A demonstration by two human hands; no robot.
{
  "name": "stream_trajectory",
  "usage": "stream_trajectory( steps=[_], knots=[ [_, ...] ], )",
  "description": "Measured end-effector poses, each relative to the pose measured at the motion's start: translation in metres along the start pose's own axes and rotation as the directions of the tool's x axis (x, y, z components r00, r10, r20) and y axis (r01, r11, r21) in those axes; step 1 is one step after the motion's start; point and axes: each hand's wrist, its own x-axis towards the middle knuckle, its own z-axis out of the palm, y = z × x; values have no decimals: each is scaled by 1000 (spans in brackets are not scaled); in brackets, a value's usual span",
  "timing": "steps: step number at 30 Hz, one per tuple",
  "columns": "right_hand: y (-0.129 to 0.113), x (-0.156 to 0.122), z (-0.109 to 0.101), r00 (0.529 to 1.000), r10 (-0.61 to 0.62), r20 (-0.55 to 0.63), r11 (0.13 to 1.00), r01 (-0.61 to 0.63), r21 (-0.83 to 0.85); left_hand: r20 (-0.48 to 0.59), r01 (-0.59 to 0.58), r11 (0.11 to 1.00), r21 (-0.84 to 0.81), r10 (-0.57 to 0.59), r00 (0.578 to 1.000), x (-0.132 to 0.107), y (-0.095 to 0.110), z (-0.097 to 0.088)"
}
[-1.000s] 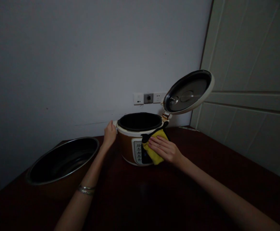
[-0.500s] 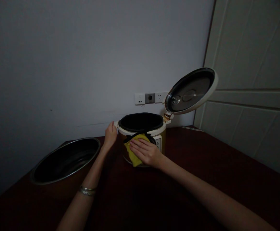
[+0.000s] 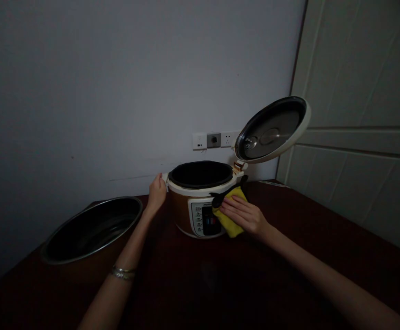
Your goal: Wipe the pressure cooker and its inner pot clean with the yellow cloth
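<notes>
A white and golden-brown rice cooker (image 3: 181, 208) stands on the dark red table, its lid (image 3: 271, 130) raised on the hinge at the right. My left hand (image 3: 157, 191) is closed around the white handle (image 3: 166, 178) on the cooker's left side. Against the right part of the cooker's front, beside the control panel (image 3: 196, 217), my right hand (image 3: 249, 217) presses a yellow cloth (image 3: 232, 224) with a dark side. Its fingers lie together over the cloth. To the left, partly behind my left forearm, sits the dark inner pot (image 3: 93, 229) with a metal rim.
Wall sockets (image 3: 213, 140) are set in the pale wall behind the cooker. A light panelled surface (image 3: 354, 183) rises along the table's right side. The red table (image 3: 289, 215) spreads out around the cooker.
My right hand has slid the yellow cloth rightward across the cooker's front, uncovering the control panel. My left hand stays at the handle.
</notes>
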Motion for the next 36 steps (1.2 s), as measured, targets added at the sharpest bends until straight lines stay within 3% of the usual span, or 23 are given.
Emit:
stream_trajectory(
  steps=[3,5,8,10,11,15,17,22,29,33,36],
  knots=[
    [4,-26,-7,987,160,0,984,-160,73,4,5,999,38,-5,1000,-1,4,-1],
    [3,-35,-11,953,303,-22,945,-298,135,15,9,998,64,-10,1000,-1,7,-1],
    [1,-29,-18,831,531,-166,841,-494,219,23,18,996,85,-20,1000,-1,9,-2],
    [-1,-15,-21,771,581,-261,812,-524,257,24,25,995,91,-28,999,-1,9,-2],
    [-1,-8,-20,781,566,-265,822,-508,260,23,24,996,92,-27,999,0,9,-2],
    [-5,7,-5,952,302,-52,937,-286,202,12,12,998,58,-12,1000,0,6,-1],
    [-9,3,7,980,201,1,966,-198,167,8,10,999,47,-10,1000,0,5,-1],
    [-20,-24,25,990,117,78,983,-126,131,-31,9,1000,29,-8,999,-1,3,2],
    [-38,-52,23,969,52,241,964,-112,241,-25,3,999,42,-2,1000,0,3,2],
    [-53,-57,16,946,68,317,921,-182,344,-7,15,999,36,-15,1000,0,5,0],
    [-70,-51,4,930,168,327,838,-309,449,-5,16,999,31,-16,1000,0,5,1]
  ],
)
